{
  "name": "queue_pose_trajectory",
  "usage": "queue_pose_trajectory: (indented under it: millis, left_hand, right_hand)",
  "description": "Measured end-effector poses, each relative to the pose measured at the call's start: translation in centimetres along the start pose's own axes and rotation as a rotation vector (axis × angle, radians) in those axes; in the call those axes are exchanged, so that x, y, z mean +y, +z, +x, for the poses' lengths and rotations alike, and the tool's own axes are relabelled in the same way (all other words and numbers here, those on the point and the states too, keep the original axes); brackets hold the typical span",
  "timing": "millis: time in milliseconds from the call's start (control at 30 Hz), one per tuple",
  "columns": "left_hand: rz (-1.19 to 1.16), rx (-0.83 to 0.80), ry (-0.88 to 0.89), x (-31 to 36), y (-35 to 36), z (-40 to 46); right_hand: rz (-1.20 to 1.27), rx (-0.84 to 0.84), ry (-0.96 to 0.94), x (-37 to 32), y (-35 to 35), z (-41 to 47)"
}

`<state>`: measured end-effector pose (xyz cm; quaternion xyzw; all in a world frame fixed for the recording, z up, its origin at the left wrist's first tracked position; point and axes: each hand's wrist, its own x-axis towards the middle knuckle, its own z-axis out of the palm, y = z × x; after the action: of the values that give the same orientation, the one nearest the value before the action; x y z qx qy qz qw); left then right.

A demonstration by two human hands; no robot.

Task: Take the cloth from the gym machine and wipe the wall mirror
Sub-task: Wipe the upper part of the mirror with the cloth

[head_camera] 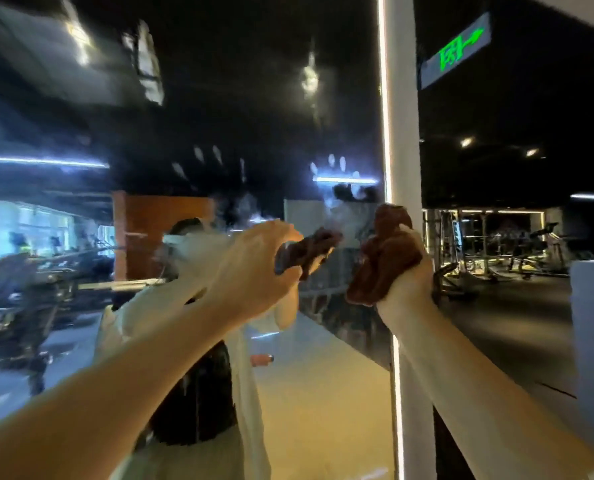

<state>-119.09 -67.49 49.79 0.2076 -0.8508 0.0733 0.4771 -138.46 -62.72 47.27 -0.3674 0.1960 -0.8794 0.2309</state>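
Observation:
My right hand (406, 289) grips a bunched brown cloth (382, 265), held up at the right edge of the wall mirror (219, 116) by its lit strip. The glass shows smears and handprints above the cloth. My left hand (250, 268) is raised in front of the mirror with its fingers curved. A second brown cloth shape (309, 251) sits at its fingertips. I cannot tell whether the left hand holds it or whether it is the cloth's reflection. My own reflection in a white top stands behind my left arm.
A white pillar (404, 150) with a vertical light strip (385, 98) borders the mirror on the right. Beyond it lies a dark gym floor with exercise machines (531, 251) and a green exit sign (456, 50). Reflected machines fill the mirror's left.

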Motion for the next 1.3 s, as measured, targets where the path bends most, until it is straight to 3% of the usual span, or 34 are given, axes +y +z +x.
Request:
queue_pose_trajectory:
  millis: [133, 233, 433, 567, 700, 767, 933, 1000, 1200, 1300]
  left_hand:
    - [0.323, 0.03, 0.046, -0.7, 1.1, 6.2]
    - [0.579, -0.025, 0.093, -1.2, 1.7, 10.1]
    - [1.038, -0.072, 0.012, -4.0, 0.3, 14.0]
    - [1.199, -0.059, 0.029, -4.7, -1.2, 17.5]
    - [1.173, -0.07, 0.019, -5.0, -2.1, 19.0]
    - [1.219, -0.121, -0.052, -5.4, -2.5, 19.0]
    - [1.273, -0.141, -0.094, -5.9, -2.3, 19.4]
    - [1.301, -0.138, -0.08, -6.0, -2.5, 19.5]
    - [1.33, -0.139, -0.024, -6.2, -3.4, 19.4]
    - [1.33, -0.135, 0.014, -6.2, -4.0, 19.5]
  right_hand:
    - [-0.602, -0.146, -0.47, -0.9, 0.0, 6.6]
    - [-0.866, -0.216, -0.708, -0.6, -0.2, 11.4]
    - [-1.397, -0.047, -0.926, 3.0, 2.9, 19.7]
    - [-1.313, 0.013, -1.014, 3.6, 9.1, 19.8]
    - [-1.4, -0.31, -1.288, 4.1, 10.1, 19.5]
    - [-1.447, -0.352, -1.351, 2.3, 8.1, 21.6]
    - [-1.457, 0.033, -1.038, -1.4, 8.9, 25.8]
    - [-1.406, 0.084, -0.989, -0.8, 11.9, 24.6]
    - [-1.45, -0.356, -1.221, 1.5, 14.3, 20.7]
    - [-1.517, -0.331, -1.258, -0.3, 11.9, 24.5]
